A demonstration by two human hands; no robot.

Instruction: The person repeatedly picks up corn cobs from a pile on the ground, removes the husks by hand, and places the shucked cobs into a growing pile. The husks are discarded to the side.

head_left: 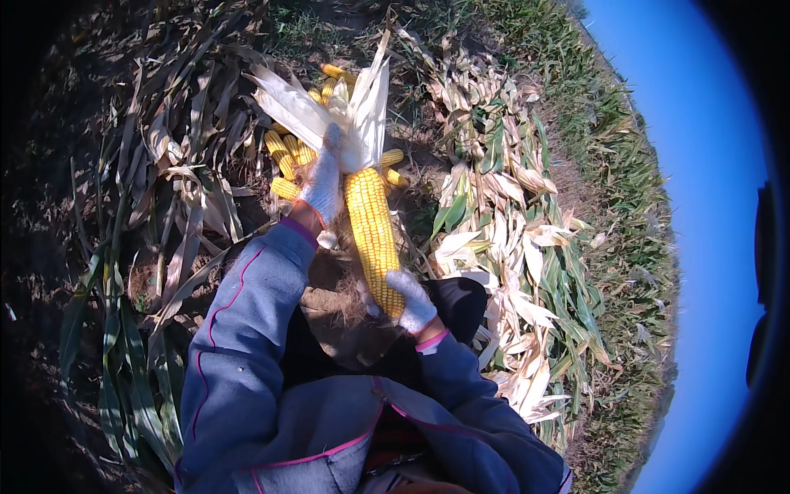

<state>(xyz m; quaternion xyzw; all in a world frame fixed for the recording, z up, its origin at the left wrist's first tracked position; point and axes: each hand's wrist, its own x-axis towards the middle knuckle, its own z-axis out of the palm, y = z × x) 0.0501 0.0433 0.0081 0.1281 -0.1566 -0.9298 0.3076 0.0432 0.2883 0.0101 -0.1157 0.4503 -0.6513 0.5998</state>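
Observation:
A large ear of yellow corn (pixel 372 238) is held out over the ground before me, its kernels bare. My right hand (pixel 412 302), in a white knit glove, grips the lower end of the ear. Pale dry husks (pixel 368 114) spread from the ear's far end, peeled back in long leaves. My left hand (pixel 326 176), gloved the same way, is closed on the base of these husks; its fingertips are partly hidden. Beneath and beyond the husks lies a pile of husked corn ears (pixel 287 151).
Cut corn stalks with dry leaves (pixel 197 111) cover the ground at left. On the right runs a heap of dry husks and stalks (pixel 506 247). Past it stretches a band of green and brown plants (pixel 623 204). My bent knee (pixel 460 302) is beside my right hand.

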